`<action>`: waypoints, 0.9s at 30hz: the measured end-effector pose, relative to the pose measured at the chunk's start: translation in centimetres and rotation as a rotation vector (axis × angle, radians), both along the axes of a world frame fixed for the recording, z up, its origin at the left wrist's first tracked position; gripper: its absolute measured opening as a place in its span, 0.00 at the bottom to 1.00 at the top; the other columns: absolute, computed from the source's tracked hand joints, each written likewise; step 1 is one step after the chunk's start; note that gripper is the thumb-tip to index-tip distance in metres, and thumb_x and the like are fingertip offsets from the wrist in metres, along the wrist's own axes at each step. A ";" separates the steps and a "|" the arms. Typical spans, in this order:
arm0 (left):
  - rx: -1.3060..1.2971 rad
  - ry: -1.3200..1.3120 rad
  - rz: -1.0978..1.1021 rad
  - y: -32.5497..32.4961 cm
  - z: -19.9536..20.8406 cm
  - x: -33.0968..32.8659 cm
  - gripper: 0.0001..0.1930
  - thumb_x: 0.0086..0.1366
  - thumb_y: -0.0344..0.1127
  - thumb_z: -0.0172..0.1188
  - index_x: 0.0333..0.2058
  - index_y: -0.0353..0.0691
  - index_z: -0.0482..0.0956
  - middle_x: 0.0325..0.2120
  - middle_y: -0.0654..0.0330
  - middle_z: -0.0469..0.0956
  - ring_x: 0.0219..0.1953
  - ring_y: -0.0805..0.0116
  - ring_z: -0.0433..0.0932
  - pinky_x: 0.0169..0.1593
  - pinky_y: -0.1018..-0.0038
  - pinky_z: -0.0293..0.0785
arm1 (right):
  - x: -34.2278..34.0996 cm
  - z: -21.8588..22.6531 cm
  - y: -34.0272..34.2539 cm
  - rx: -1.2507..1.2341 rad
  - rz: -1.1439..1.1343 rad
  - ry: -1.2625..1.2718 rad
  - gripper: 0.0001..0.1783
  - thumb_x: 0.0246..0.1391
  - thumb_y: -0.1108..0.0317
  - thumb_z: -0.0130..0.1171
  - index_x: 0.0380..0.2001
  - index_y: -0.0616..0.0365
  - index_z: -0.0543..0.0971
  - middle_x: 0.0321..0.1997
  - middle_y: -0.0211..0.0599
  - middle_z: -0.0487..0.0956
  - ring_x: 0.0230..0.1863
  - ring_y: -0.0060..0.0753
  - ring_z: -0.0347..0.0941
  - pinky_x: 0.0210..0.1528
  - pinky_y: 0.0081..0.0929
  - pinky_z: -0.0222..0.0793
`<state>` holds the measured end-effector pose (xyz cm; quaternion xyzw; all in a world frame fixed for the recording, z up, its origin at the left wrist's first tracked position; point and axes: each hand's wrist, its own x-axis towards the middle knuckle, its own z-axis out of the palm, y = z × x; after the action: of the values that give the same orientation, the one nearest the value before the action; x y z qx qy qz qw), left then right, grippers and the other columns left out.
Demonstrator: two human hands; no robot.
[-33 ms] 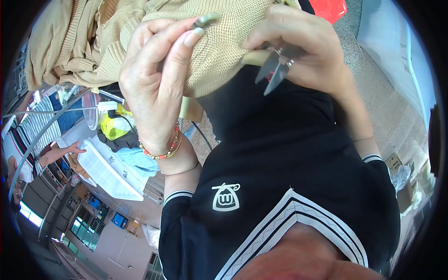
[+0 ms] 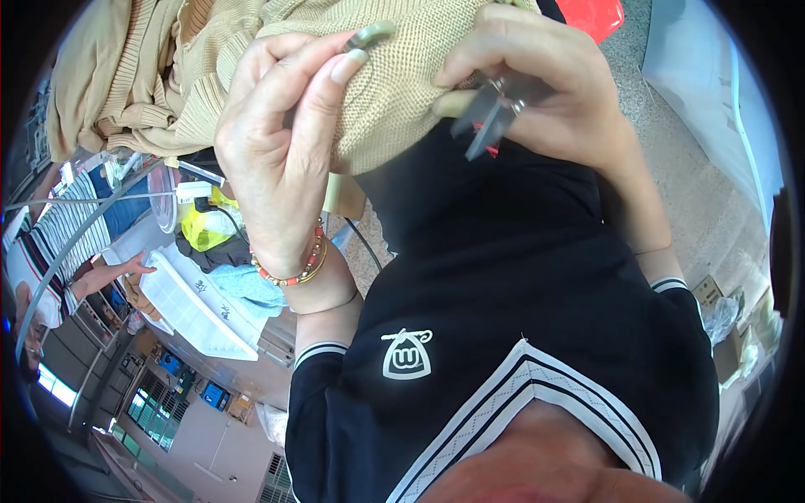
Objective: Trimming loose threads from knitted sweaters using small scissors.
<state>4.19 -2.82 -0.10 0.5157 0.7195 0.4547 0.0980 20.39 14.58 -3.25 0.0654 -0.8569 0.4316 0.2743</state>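
Observation:
A beige knit garment (image 2: 411, 75) stretches between my hands at the top of the view. My left hand (image 2: 277, 117), with a beaded bracelet at the wrist, is closed on it, thumb and forefinger pinched together. At that forefinger's tip shows a pale green curved piece (image 2: 371, 35); I cannot tell whether it is worn or held. My right hand (image 2: 553, 84) is closed around small thread snips (image 2: 489, 126), their blades apart and blurred, pointing down toward my lap. Its fingertips touch the knit, and a pale yellowish-green fingertip shows beside the snips. The far fingers are partly hidden.
More beige knitwear (image 2: 109, 75) is heaped at the upper left. Beyond lie a white plastic tray (image 2: 197, 306), a yellow bag (image 2: 205, 228) and light blue cloth (image 2: 247, 285). Another person's arm (image 2: 109, 277) reaches toward the tray. A red object (image 2: 591, 18) sits at the top right.
The snips in my right hand have tilted and shifted slightly up and to the left. My left hand and the garment have hardly moved.

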 end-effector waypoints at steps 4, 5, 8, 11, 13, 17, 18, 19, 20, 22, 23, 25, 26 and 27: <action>0.039 0.019 -0.044 0.3 0.0 -0.1 0.09 0.65 0.23 0.62 0.43 0.34 0.85 0.33 0.61 0.76 0.28 0.79 0.70 0.30 0.82 0.65 | 0.5 4.1 0.1 -0.465 -0.058 -0.272 0.19 0.44 0.69 0.75 0.40 0.61 0.81 0.33 0.33 0.79 0.32 0.26 0.75 0.34 0.24 0.68; 0.039 0.020 -0.045 0.4 0.0 0.0 0.09 0.65 0.23 0.62 0.43 0.34 0.85 0.33 0.61 0.76 0.28 0.79 0.70 0.30 0.82 0.65 | 0.6 4.3 0.2 -0.365 -0.113 -0.238 0.19 0.44 0.70 0.75 0.41 0.61 0.81 0.33 0.34 0.79 0.32 0.27 0.74 0.35 0.25 0.68; 0.040 0.045 -0.015 0.2 -0.1 0.3 0.09 0.65 0.23 0.62 0.43 0.34 0.84 0.33 0.61 0.76 0.28 0.78 0.69 0.31 0.82 0.65 | 0.4 4.0 0.3 -0.203 -0.162 -0.238 0.20 0.45 0.70 0.74 0.43 0.62 0.81 0.32 0.35 0.78 0.33 0.29 0.73 0.34 0.24 0.68; 0.065 0.045 0.019 0.1 -0.4 0.4 0.08 0.65 0.24 0.62 0.43 0.34 0.84 0.33 0.61 0.76 0.28 0.78 0.70 0.31 0.82 0.65 | 0.2 3.7 0.1 -0.128 -0.193 -0.176 0.20 0.47 0.71 0.74 0.44 0.63 0.81 0.32 0.34 0.76 0.32 0.28 0.72 0.33 0.23 0.67; 0.090 0.091 0.020 0.2 -0.6 0.4 0.08 0.65 0.24 0.62 0.43 0.34 0.84 0.32 0.60 0.76 0.28 0.77 0.71 0.31 0.81 0.66 | 0.1 4.0 -0.1 -0.042 -0.264 -0.161 0.19 0.46 0.70 0.74 0.42 0.63 0.82 0.31 0.35 0.75 0.31 0.29 0.72 0.31 0.24 0.67; 0.109 0.106 0.031 0.3 -0.8 0.7 0.08 0.65 0.24 0.62 0.42 0.33 0.84 0.32 0.60 0.76 0.29 0.75 0.71 0.32 0.81 0.67 | -0.1 4.7 -0.7 0.117 -0.324 -0.122 0.18 0.43 0.70 0.75 0.40 0.61 0.83 0.31 0.34 0.74 0.29 0.31 0.72 0.29 0.26 0.68; 0.116 0.102 0.038 0.4 -0.8 0.8 0.08 0.65 0.24 0.62 0.42 0.33 0.84 0.32 0.59 0.76 0.29 0.75 0.72 0.32 0.81 0.67 | -0.2 4.9 -0.8 0.140 -0.335 -0.150 0.18 0.43 0.69 0.75 0.39 0.60 0.84 0.30 0.34 0.74 0.29 0.31 0.72 0.29 0.26 0.68; 0.125 0.096 0.043 0.4 -0.8 0.9 0.07 0.65 0.23 0.62 0.41 0.33 0.84 0.32 0.59 0.76 0.29 0.75 0.72 0.33 0.81 0.67 | -0.3 5.0 -0.9 0.165 -0.350 -0.179 0.17 0.42 0.69 0.75 0.38 0.60 0.84 0.30 0.34 0.73 0.28 0.32 0.72 0.28 0.27 0.69; 0.129 0.095 0.045 0.4 -0.8 1.0 0.07 0.65 0.23 0.62 0.41 0.33 0.84 0.32 0.59 0.76 0.29 0.75 0.72 0.33 0.81 0.67 | -0.3 5.0 -0.9 0.171 -0.348 -0.179 0.17 0.42 0.69 0.75 0.38 0.60 0.84 0.30 0.34 0.73 0.28 0.32 0.72 0.28 0.27 0.69; 0.129 0.095 0.056 0.4 -0.8 1.1 0.07 0.65 0.23 0.61 0.41 0.33 0.84 0.32 0.59 0.76 0.30 0.74 0.72 0.33 0.80 0.67 | -0.4 4.9 -0.9 0.214 -0.368 -0.151 0.17 0.41 0.69 0.75 0.37 0.58 0.84 0.29 0.33 0.73 0.27 0.32 0.72 0.27 0.27 0.69; 0.131 0.094 0.056 0.4 -0.9 1.1 0.07 0.65 0.23 0.61 0.41 0.33 0.84 0.32 0.59 0.76 0.30 0.74 0.72 0.33 0.80 0.67 | -0.4 4.8 -1.0 0.216 -0.367 -0.152 0.17 0.41 0.69 0.75 0.37 0.58 0.84 0.29 0.33 0.73 0.27 0.32 0.72 0.27 0.27 0.69; 0.129 0.106 0.057 0.4 -0.9 1.2 0.07 0.65 0.23 0.61 0.41 0.33 0.84 0.32 0.59 0.76 0.29 0.74 0.72 0.33 0.80 0.67 | -0.5 4.6 -1.0 0.258 -0.386 -0.104 0.17 0.39 0.68 0.75 0.36 0.58 0.85 0.28 0.32 0.73 0.26 0.32 0.72 0.26 0.27 0.68; 0.130 0.106 0.056 0.4 -0.8 1.2 0.07 0.65 0.23 0.61 0.41 0.33 0.84 0.32 0.59 0.76 0.29 0.74 0.72 0.33 0.80 0.67 | -0.5 4.5 -1.0 0.260 -0.387 -0.104 0.17 0.39 0.68 0.75 0.36 0.58 0.85 0.28 0.32 0.73 0.26 0.32 0.72 0.26 0.27 0.68; 0.124 0.107 0.060 0.4 -0.8 1.3 0.07 0.65 0.23 0.61 0.41 0.33 0.84 0.32 0.59 0.76 0.30 0.73 0.72 0.33 0.80 0.67 | -0.6 4.3 -1.0 0.296 -0.396 -0.076 0.17 0.39 0.68 0.75 0.36 0.57 0.85 0.28 0.32 0.73 0.26 0.32 0.72 0.25 0.27 0.68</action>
<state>5.45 -2.42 -0.85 0.5226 0.7092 0.4730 0.0136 19.83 13.55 1.03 -0.0807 -0.9165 0.2414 0.3087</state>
